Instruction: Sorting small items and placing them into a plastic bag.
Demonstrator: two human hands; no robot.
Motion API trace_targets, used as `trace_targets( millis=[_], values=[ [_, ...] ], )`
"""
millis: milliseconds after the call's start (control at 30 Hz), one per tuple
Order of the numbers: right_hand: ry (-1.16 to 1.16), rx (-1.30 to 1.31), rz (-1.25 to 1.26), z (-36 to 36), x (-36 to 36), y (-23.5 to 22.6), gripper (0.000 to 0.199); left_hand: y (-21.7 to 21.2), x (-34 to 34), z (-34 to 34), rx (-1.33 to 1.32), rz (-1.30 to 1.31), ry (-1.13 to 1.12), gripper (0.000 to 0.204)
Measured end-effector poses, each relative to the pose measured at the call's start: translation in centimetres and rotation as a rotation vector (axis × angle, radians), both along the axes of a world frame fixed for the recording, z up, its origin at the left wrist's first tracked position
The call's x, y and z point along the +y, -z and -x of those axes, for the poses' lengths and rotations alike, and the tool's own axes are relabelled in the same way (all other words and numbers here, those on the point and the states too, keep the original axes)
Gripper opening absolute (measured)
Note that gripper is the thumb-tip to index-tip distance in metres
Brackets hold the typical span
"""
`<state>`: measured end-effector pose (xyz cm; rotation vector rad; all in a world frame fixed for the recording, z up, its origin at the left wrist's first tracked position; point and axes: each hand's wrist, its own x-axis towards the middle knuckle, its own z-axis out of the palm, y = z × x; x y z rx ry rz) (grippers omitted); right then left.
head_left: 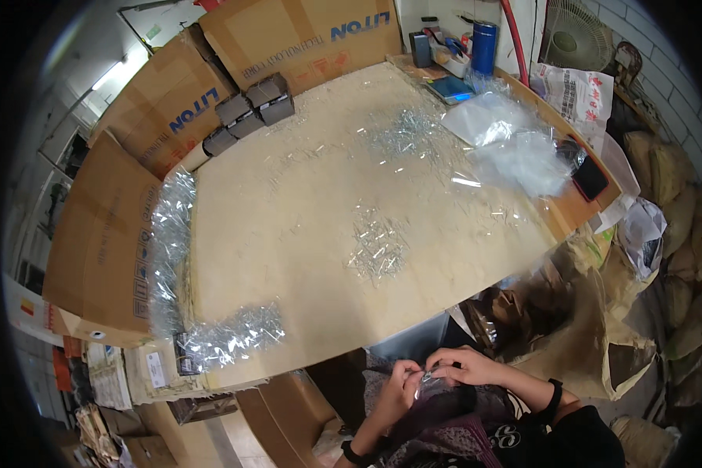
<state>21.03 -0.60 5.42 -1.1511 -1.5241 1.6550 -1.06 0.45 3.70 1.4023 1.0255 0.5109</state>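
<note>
Low in the view, just off the table's near edge and above my lap, my left hand (402,384) and my right hand (462,366) come close together. Bent fingers of both hands pinch a small shiny, see-through thing (424,379) that looks like a plastic bag. My fingers cover part of it, and whatever it contains is too small to tell. On the pale tabletop (304,226) beyond my hands lies a loose pile of thin, shiny, needle-like pieces (377,248). A second scatter of the same pieces (405,132) is farther back.
Larger shiny heaps (242,335) line the left edge beside cardboard boxes (105,234). Small dark boxes (271,97) stand at the back. Clear plastic bags (515,144), a phone (590,179) and a blue cylinder (483,47) sit at right. Sacks (585,327) crowd the floor there.
</note>
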Motion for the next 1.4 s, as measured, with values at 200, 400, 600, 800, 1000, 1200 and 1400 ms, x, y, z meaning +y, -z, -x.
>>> trace_targets(
  millis=[200, 400, 600, 800, 1000, 1200, 1400],
  values=[
    [-0.071, -0.062, -0.040, -2.1, -2.2, 6.6, 0.027, 2.4, -0.2, 0.8, 0.021, 0.162, 0.256, 0.024],
    [0.063, -0.460, -0.450, -1.2, -2.5, 9.1, 0.021, 7.0, -0.9, 0.8, 0.179, -0.270, 0.016, 0.019],
    [0.789, -0.459, -0.863, 1.4, -0.2, 6.3, 0.025, 9.8, -2.3, 1.6, 0.126, -0.323, 0.027, 0.015],
    [0.500, -0.770, -0.939, 3.8, 12.2, -3.9, 0.054, 8.9, -2.2, 0.1, -0.074, -0.286, -0.069, 0.018],
    [0.347, -0.956, -0.949, 5.7, 18.1, -1.6, 0.064, 7.7, -2.3, -0.3, -0.044, -0.281, -0.128, 0.015],
    [0.201, -0.936, -0.941, 4.5, 9.5, -2.4, 0.054, 7.1, -2.7, -0.3, -0.076, -0.292, -0.136, 0.010],
    [0.103, -0.823, -0.898, 2.5, 4.2, -2.9, 0.052, 5.7, -3.2, -0.4, -0.079, -0.232, -0.161, 0.012]
  ],
)
